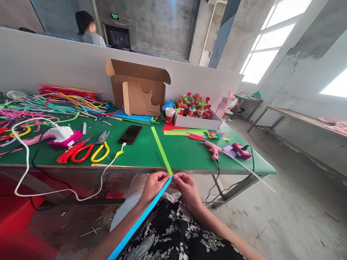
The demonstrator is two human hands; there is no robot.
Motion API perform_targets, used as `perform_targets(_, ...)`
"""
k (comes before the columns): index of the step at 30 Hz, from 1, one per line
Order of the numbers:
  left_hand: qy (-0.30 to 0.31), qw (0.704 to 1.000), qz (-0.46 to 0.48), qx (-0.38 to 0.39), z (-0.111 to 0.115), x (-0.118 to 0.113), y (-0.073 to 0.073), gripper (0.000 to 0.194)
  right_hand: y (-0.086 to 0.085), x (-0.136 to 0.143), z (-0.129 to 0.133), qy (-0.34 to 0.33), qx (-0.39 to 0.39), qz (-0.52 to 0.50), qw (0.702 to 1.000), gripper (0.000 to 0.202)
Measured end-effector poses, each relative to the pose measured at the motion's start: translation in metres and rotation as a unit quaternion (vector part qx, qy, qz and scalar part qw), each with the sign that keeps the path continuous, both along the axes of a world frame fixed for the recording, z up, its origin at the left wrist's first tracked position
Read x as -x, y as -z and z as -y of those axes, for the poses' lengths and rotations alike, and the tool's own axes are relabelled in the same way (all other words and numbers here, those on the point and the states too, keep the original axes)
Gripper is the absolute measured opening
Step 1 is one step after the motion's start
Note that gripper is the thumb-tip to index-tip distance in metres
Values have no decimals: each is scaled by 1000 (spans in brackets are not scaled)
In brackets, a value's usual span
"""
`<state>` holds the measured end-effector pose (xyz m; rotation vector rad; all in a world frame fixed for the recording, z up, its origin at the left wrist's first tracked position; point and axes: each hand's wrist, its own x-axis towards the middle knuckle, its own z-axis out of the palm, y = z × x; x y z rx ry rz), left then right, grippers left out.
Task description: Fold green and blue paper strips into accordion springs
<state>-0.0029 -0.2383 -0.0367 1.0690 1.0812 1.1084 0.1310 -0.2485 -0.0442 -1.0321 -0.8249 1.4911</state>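
Just off the table's front edge, my left hand (156, 186) and my right hand (187, 187) pinch two paper strips where their ends meet. The blue paper strip (141, 220) runs from my fingertips down to the lower left, over my left forearm. From the same spot the lime green paper strip (161, 150) stretches forward over the tabletop. Both hands are closed, thumbs against forefingers, and they almost touch. My fingertips cover the joint, so I cannot tell how the ends are joined.
On the green table (146, 159) lie a phone (130, 134), scissors (100, 146), a pink glue gun (213, 149) and a power adapter (242, 150). Pipe cleaners (62, 103) heap at left. A box (199, 122) holds spring-bodied crafts. Beyond the partition sits a person (88, 30).
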Motion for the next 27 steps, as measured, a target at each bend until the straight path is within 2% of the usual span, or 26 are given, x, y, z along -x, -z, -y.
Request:
perform_targets(10, -24, 1000, -19, -2, 4, 2, -18, 35, -7, -2, 1, -29, 10, 13, 999, 31)
perform_targets(15, -34, 996, 79, 30, 3, -1, -11, 36, -10, -2, 0, -1, -6, -8, 1000, 29)
perform_targets(20, 10, 997, 82, 4, 5, -6, -9, 31, -7, -3, -1, 11, -5, -20, 1000, 31)
perform_targets(24, -43, 998, 55, 6, 3, -6, -4, 29, -5, -2, 1, -1, -15, 6, 1000, 29)
perform_targets(27, -59, 997, 51, 9, 2, -5, 0, 27, -6, -1, 2, -19, -12, 15, 1000, 27)
